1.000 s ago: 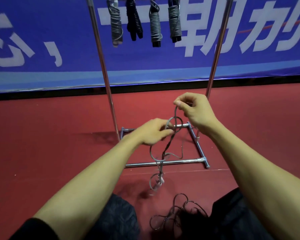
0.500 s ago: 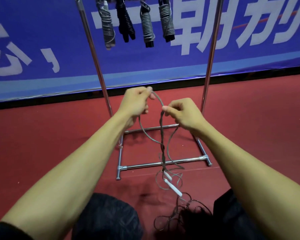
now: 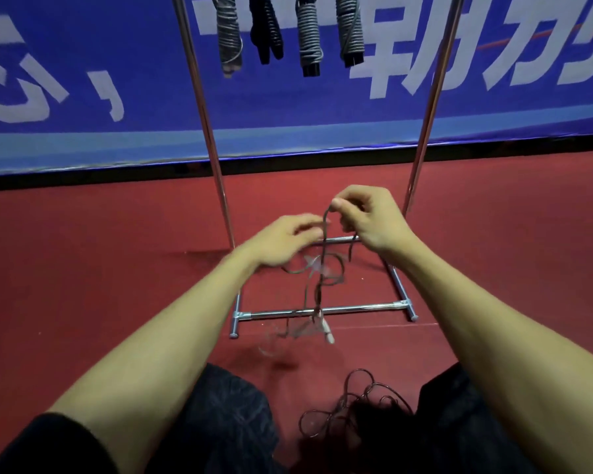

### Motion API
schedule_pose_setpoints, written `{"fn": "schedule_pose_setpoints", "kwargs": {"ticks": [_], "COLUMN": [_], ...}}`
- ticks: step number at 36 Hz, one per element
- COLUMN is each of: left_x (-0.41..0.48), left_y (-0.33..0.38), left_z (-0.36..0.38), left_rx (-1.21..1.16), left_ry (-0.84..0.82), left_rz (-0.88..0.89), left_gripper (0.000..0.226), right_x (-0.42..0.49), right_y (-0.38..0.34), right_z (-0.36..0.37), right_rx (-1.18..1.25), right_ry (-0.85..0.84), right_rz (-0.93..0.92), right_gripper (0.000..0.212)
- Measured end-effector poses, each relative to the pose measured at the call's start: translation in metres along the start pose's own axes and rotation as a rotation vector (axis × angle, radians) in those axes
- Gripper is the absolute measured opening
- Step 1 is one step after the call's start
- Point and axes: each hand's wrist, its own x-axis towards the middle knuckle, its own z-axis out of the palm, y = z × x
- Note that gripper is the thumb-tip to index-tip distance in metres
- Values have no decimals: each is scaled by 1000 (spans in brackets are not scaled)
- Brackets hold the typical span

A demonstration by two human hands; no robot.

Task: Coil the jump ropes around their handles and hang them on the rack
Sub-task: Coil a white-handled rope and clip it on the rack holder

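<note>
In front of the rack (image 3: 206,124), the right hand (image 3: 368,218) pinches the jump rope (image 3: 317,292) high, probably so its tangled loops hang free, while the blurred left hand (image 3: 281,241) is beside it, grip not clear.

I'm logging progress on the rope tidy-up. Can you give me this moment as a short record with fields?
Right hand: pinches the grey jump rope at its top, holding it up
Left hand: blurred beside the rope; grip unclear
Rope state: uncoiled, dangling in loops, white handle low by the rack base
On rack: four coiled ropes hanging
On floor: dark rope, tangled, between the knees
</note>
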Motion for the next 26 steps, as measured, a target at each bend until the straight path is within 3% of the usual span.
{"fn": "schedule_pose_setpoints", "kwargs": {"ticks": [2,5,9,13,15,17,19,21,23,26], "left_x": [5,5,4,-5,-7,-8,-5,1,6,8], "left_y": [-2,-5,-12,-36,-45,-39,-27,-9,7,13], "left_z": [14,30,34,17,11,9,14,28,43,66], "left_rx": [172,335,367,241,250,409,484,205,-80,-136], "left_ry": [-103,-218,-277,-214,-204,-399,-472,-345,-162,-103], "left_rz": [15,-81,-98,-286,-424,-544,-468,-259,-125,-112], "left_gripper": [44,25,17,26,37,67,88,77,43,18], "right_x": [-1,-5,-9,-12,-16,-17,-14,-10,-7,-4], "right_y": [1,0,8,20,21,18,12,6,2,1], "right_z": [1,-5,-23,-51,-56,-51,-41,-30,-23,-20], "right_rx": [42,69,71,119,130,158,195,198,199,206], "right_ry": [21,26,102,193,171,143,118,72,39,67], "right_rz": [4,12,54,159,192,198,172,132,100,81], "right_gripper": [18,25,23,25,27,27,25,22,19,23]}}
